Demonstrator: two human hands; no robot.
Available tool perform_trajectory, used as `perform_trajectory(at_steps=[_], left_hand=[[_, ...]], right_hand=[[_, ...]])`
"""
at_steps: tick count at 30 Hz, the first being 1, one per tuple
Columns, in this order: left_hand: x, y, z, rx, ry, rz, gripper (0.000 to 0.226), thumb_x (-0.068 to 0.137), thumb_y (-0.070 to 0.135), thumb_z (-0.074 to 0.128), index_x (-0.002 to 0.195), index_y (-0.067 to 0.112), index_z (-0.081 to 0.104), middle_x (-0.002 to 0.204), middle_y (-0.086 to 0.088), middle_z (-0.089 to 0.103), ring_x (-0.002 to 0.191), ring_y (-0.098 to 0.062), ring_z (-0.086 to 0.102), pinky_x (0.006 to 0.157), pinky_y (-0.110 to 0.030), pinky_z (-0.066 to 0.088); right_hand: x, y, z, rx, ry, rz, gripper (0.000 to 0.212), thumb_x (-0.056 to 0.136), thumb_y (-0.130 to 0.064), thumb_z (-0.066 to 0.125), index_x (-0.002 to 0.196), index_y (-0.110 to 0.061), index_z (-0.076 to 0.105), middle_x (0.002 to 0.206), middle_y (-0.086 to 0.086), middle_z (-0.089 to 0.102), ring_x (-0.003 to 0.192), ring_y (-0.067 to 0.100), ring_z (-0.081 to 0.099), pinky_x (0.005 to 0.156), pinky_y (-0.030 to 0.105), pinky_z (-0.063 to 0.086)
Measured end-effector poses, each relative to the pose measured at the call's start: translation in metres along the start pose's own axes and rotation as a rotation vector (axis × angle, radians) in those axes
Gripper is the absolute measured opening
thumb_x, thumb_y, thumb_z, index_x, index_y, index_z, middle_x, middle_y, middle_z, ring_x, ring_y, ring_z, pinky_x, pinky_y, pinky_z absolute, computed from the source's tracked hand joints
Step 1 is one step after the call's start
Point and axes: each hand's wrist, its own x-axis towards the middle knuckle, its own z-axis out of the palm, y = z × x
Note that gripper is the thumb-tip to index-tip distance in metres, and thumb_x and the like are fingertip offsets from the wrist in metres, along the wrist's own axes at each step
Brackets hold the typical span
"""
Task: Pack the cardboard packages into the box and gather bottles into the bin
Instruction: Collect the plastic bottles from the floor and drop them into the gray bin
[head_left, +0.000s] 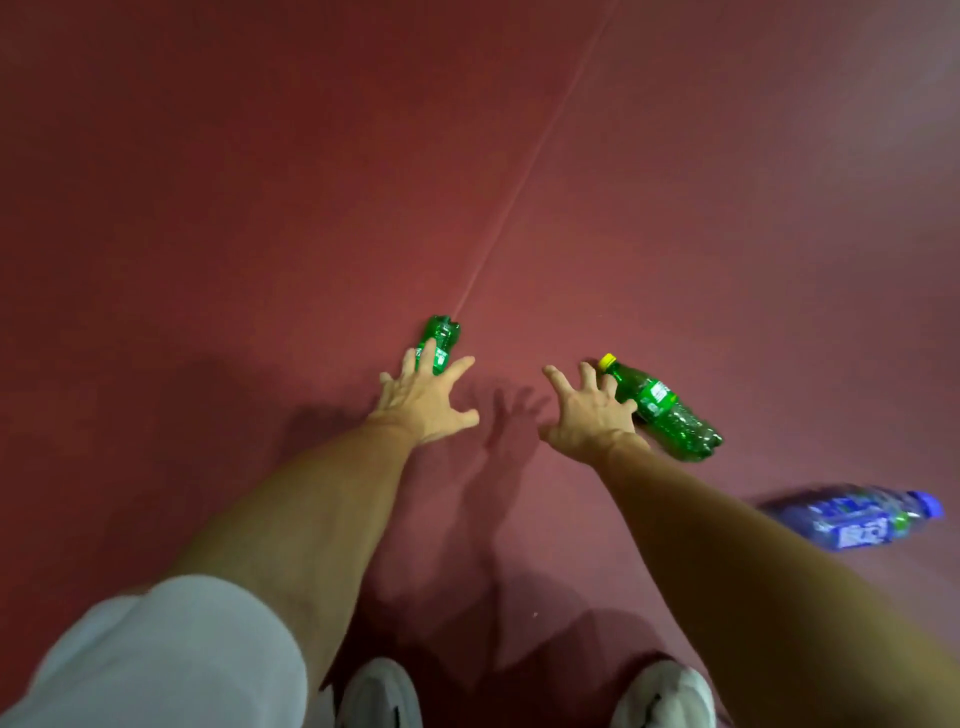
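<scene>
The left bottle (442, 332) was green, clear plastic with a label, and lay on its side on the floor (234, 208), base pointing away from the person, at the near end of a pale seam (530, 171) in the floor. Its near end was hidden under the left hand (423, 402). That hand's fingers (428, 358) were spread wide and nearly straight across the bottle. They gripped nothing, and contact with the bottle could not be confirmed.

The right bottle (675, 415) was green with a yellow cap (607, 360) and a green-and-white label. It lay on its side, cap away from the person and base toward the floor's right edge. The right hand (589, 410) was spread, its fingers (587, 376) slightly bent, the outer ones at the bottle's neck just beside the cap. It enclosed nothing.

The blue bottle (857, 517), blurred, lay on its side near the right edge, well apart from both hands.

A white sleeve (156, 660) and two white shoes (382, 693) occupied the near edge.
</scene>
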Motion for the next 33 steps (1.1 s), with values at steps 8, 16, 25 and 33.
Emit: perform_trajectory(at_steps=[8,16,25,33], left_hand=[[0.072,-0.018,0.059,0.026,0.048,-0.075,0.093,0.08,0.067,0.06,0.153,0.052,0.004,0.166,-0.008,-0.007,0.151,-0.036,0.004,0.112,-0.058,0.023],[0.072,-0.006,0.09,0.144,0.112,-0.069,0.09,0.081,0.068,0.056,0.155,0.045,0.011,0.162,-0.006,0.009,0.134,-0.031,0.032,0.1,-0.051,0.035],[0.092,0.023,0.09,0.126,0.169,-0.062,0.083,0.082,0.063,0.058,0.153,0.043,0.021,0.159,-0.005,0.018,0.136,-0.032,0.027,0.101,-0.051,0.034],[0.1,0.043,0.094,0.105,0.112,0.011,0.09,0.084,0.061,0.06,0.155,0.046,0.007,0.165,-0.006,-0.014,0.151,-0.035,-0.005,0.115,-0.062,0.016]], right_hand=[[0.082,0.009,0.051,-0.046,0.065,-0.035,0.088,0.088,-0.053,0.063,0.156,-0.042,0.008,0.16,0.008,0.012,0.141,0.039,0.021,0.105,0.062,0.035],[0.085,0.026,0.067,-0.041,0.033,-0.004,0.088,0.09,-0.057,0.06,0.157,-0.04,0.005,0.161,0.01,0.01,0.144,0.04,0.015,0.108,0.063,0.028],[0.099,0.072,0.053,-0.037,0.1,0.107,0.083,0.091,-0.047,0.058,0.157,-0.039,0.007,0.165,0.011,-0.002,0.149,0.045,-0.004,0.11,0.072,0.013],[0.094,0.114,0.067,-0.028,-0.011,0.236,0.091,0.092,-0.044,0.06,0.155,-0.047,-0.005,0.162,0.01,0.006,0.141,0.04,0.024,0.103,0.064,0.033]])
